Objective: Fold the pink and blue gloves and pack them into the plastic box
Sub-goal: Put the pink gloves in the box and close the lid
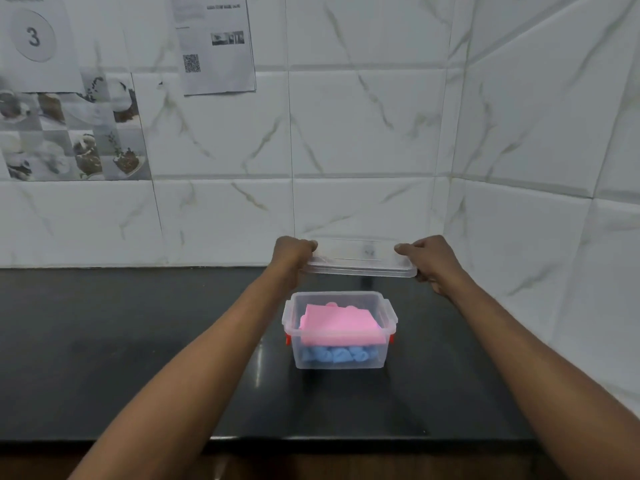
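A clear plastic lid (360,259) is held above the black worktop (138,341) by two bare hands, just beyond the open plastic box (337,329). The left hand (292,252) is closed on the lid's left end, the grip formed by fingers curled over the top edge, while the right hand (431,259) is clamped on the right end in the same way. The lid is kept roughly level and apart from the box, which is set on the worktop between the two outstretched forearms. Inside the box, the folded pink gloves (341,325) are laid flat on top, and the blue gloves (334,355) are seen beneath them through the transparent front wall. Red latches (287,339) are visible at both sides of the box. Behind, a marbled white tiled wall (363,133) is hung with printed paper sheets (214,43).
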